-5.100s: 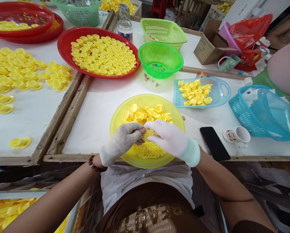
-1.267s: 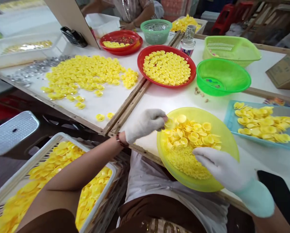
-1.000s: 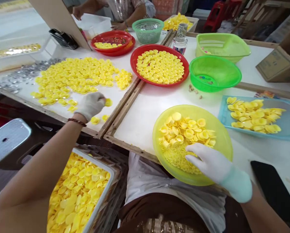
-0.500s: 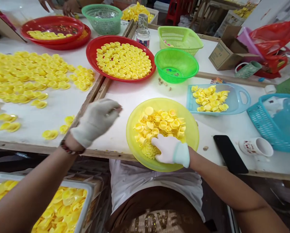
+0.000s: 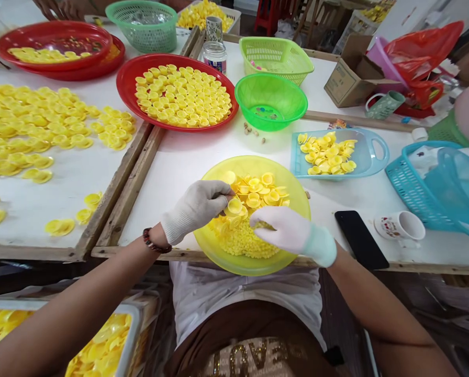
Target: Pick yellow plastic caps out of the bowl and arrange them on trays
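Observation:
A yellow bowl (image 5: 295, 209) holds yellow plastic cup-shaped pieces (image 5: 254, 199) at its far side and a heap of small yellow pellets (image 5: 250, 246) at its near side. My left hand (image 5: 203, 204), in a white glove, reaches over the bowl's left rim. Its fingertips pinch one yellow cup-shaped piece (image 5: 234, 206). Just above the pellets is my right hand (image 5: 283, 228), also gloved, with its fingers curled toward the thumb. A little yellow shows between them, but what they hold is unclear.
Behind the bowl stand a red tray (image 5: 126, 99) of upright yellow cups and a green bowl (image 5: 271, 102). To the right are a blue tray (image 5: 362, 170) of yellow pieces, a black phone (image 5: 360, 240) and a mug (image 5: 399, 226). Wooden strips (image 5: 128, 193) edge the tables.
My left hand has moved right, from beside the bowl to over it, and now pinches a cup-shaped piece. My right hand has lifted from the pellets and shifted slightly right, uncovering more of them.

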A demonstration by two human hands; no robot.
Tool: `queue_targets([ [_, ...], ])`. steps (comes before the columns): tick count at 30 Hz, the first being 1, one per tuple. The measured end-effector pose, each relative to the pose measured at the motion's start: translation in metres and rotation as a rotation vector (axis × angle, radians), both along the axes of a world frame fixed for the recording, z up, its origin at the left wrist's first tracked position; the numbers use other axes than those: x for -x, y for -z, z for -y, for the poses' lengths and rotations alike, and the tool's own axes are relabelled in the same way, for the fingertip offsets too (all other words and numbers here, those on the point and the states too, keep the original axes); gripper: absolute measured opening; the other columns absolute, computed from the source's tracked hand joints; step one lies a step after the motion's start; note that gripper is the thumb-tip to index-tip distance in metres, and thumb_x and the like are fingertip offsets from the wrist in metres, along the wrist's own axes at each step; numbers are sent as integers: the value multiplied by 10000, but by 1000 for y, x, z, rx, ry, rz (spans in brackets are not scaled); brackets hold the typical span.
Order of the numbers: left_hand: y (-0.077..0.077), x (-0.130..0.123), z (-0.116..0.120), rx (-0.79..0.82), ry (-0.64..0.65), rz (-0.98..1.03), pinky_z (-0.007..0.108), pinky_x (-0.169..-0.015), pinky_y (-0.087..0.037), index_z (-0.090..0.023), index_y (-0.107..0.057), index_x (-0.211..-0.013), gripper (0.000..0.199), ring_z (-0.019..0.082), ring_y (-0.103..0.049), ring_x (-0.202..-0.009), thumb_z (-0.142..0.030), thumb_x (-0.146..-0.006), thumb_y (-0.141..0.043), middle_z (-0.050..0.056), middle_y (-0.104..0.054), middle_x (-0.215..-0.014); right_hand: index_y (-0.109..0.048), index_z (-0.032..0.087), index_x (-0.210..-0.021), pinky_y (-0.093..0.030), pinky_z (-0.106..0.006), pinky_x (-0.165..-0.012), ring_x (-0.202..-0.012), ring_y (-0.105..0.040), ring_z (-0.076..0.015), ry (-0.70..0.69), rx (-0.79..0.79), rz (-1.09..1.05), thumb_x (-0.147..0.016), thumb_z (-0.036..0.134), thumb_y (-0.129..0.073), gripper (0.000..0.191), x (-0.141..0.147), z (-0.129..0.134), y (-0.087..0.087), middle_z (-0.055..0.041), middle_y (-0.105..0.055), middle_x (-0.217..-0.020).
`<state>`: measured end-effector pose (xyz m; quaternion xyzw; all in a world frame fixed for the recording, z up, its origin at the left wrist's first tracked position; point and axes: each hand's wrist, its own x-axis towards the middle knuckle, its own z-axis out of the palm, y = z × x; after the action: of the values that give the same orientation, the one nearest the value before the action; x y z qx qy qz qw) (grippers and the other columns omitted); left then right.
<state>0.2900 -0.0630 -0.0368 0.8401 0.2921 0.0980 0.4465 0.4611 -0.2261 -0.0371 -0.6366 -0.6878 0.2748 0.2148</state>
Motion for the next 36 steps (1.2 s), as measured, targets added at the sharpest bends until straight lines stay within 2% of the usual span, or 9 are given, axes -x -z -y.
queue_targets([
  [3,1,1,15,291,-32,3,207,-516,-539,-125,-693,-934,240,117,-634,-526,-164,-772,-519,17,-681,-699,-662,189,-965,-475,-306,-878,-929,-647,-177,22,-140,-14,-902,148,-529,153,3,-2,-22,-39,-719,-985],
  [7,-2,-4,29,379,-12,25,195,-529,-553,-126,-685,-876,231,123,-661,-561,-148,-720,-516,9,-670,-675,-653,194,-1028,-484,-349,-909,-990,-632,-200,4,-183,70,-934,183,-521,162,14,-9,-32,-52,-707,-1026],
  [11,0,-3,31,403,-39,61,203,-517,-551,-127,-682,-891,219,120,-653,-548,-194,-740,-539,12,-674,-707,-632,193,-1110,-489,-362,-926,-1041,-629,-214,48,-192,83,-929,177,-529,209,15,-8,-30,-67,-705,-1079],
  [15,4,1,31,417,-63,99,217,-540,-567,-130,-688,-958,264,125,-671,-585,-204,-747,-546,31,-700,-812,-648,189,-1002,-490,-328,-887,-954,-644,-187,98,-192,48,-955,193,-511,145,11,-1,-27,-51,-708,-996],
  [20,3,5,33,415,-33,135,225,-623,-590,-128,-715,-958,266,126,-674,-640,-192,-748,-565,39,-723,-840,-644,187,-993,-478,-322,-894,-965,-630,-184,63,-207,8,-951,199,-542,110,11,-3,-18,-48,-700,-986],
  [26,5,12,30,549,-65,158,297,-724,-620,-127,-748,-982,297,179,-711,-713,-342,-784,-698,73,-756,-906,-617,195,-893,-472,-306,-846,-900,-598,-169,18,-218,-5,-953,170,-512,124,8,-3,-12,-33,-651,-907],
  [30,7,12,32,650,-102,194,331,-794,-629,-126,-747,-956,307,198,-723,-786,-384,-790,-731,76,-751,-935,-640,213,-1035,-467,-322,-860,-942,-586,-185,8,-242,75,-1000,233,-477,168,7,-3,-9,-47,-649,-993],
  [33,7,11,33,680,-121,212,338,-831,-630,-133,-744,-905,307,193,-714,-822,-420,-796,-745,66,-742,-940,-648,216,-972,-460,-315,-812,-904,-564,-182,-48,-229,179,-1033,234,-390,266,5,-2,-8,-50,-630,-961],
  [36,6,10,33,628,-157,218,345,-818,-635,-132,-745,-901,346,182,-696,-792,-455,-778,-770,59,-733,-915,-632,205,-952,-452,-308,-783,-880,-557,-178,-31,-232,201,-1019,237,-422,223,2,1,-9,-46,-622,-928],
])
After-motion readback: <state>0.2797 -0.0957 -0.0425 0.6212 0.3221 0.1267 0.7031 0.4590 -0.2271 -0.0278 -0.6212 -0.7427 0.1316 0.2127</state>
